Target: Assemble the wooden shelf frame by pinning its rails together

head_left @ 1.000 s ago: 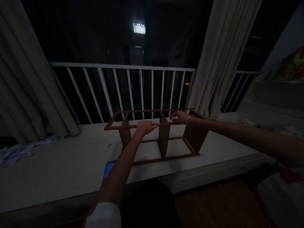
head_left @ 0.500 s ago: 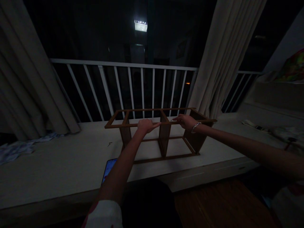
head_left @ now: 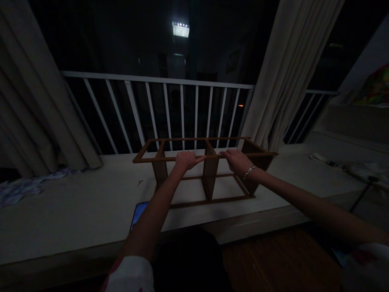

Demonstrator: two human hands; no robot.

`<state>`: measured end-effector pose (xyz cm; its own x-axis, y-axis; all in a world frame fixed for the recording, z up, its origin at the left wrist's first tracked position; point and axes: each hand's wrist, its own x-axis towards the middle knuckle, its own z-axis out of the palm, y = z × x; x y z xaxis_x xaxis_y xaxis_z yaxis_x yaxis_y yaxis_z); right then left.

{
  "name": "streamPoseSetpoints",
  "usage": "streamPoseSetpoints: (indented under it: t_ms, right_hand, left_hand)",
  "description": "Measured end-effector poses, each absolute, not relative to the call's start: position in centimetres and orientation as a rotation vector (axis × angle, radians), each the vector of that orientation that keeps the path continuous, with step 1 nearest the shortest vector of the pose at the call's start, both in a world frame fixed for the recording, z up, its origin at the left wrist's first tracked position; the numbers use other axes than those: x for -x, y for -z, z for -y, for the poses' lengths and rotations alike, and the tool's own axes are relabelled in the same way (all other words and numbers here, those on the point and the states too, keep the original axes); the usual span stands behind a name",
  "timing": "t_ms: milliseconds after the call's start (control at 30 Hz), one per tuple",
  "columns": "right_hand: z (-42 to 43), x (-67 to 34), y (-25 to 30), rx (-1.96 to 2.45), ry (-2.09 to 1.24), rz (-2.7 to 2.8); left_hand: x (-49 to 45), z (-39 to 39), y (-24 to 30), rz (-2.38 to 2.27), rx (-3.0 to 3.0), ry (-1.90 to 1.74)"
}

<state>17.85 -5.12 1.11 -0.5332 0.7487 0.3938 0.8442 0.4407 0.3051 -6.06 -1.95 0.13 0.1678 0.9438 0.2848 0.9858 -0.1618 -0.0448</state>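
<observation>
A brown wooden shelf frame (head_left: 209, 178) lies on its side on the pale window ledge, its dividers upright and a long rail facing up. My left hand (head_left: 186, 159) is closed around the near upper rail, left of the middle divider, thumb stretched along the wood. Just right of that divider, my right hand (head_left: 238, 162), with a silver bracelet (head_left: 249, 172) at the wrist, pinches at the same rail. A tiny pale glint shows at its fingertips, too small to name.
A phone (head_left: 138, 215) with a lit screen lies by my left forearm. A small bent piece (head_left: 140, 183) rests on the ledge (head_left: 75, 215) left of the frame. White railing (head_left: 164, 81) and curtains (head_left: 285, 73) stand behind. Checked cloth (head_left: 24, 188) lies at far left.
My right hand has turned slightly at the rail, its wrist and forearm dropping lower. The left hand keeps its hold, and the frame stays in place.
</observation>
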Motion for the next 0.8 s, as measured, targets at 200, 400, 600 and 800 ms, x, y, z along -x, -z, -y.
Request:
streamPoseSetpoints:
  t_ms: [200, 400, 600, 800]
  right_hand:
    - [5.7, -16.3, -1.1, 1.301, 0.741, 2.477]
    - [6.4, -16.3, -1.1, 1.214, 0.695, 2.510]
    - [6.2, -15.9, -1.5, 1.188, 0.692, 2.614]
    - [5.4, -14.8, -2.6, 1.273, 0.631, 2.645]
  left_hand:
    - [6.1, 2.2, -0.3, 1.880, 2.244, 0.269]
    - [6.0, 2.1, 0.0, 1.888, 2.203, 0.299]
    - [6.1, 1.9, 0.0, 1.883, 2.231, 0.274]
    - [6.3, 2.2, -0.5, 1.832, 2.281, 0.216]
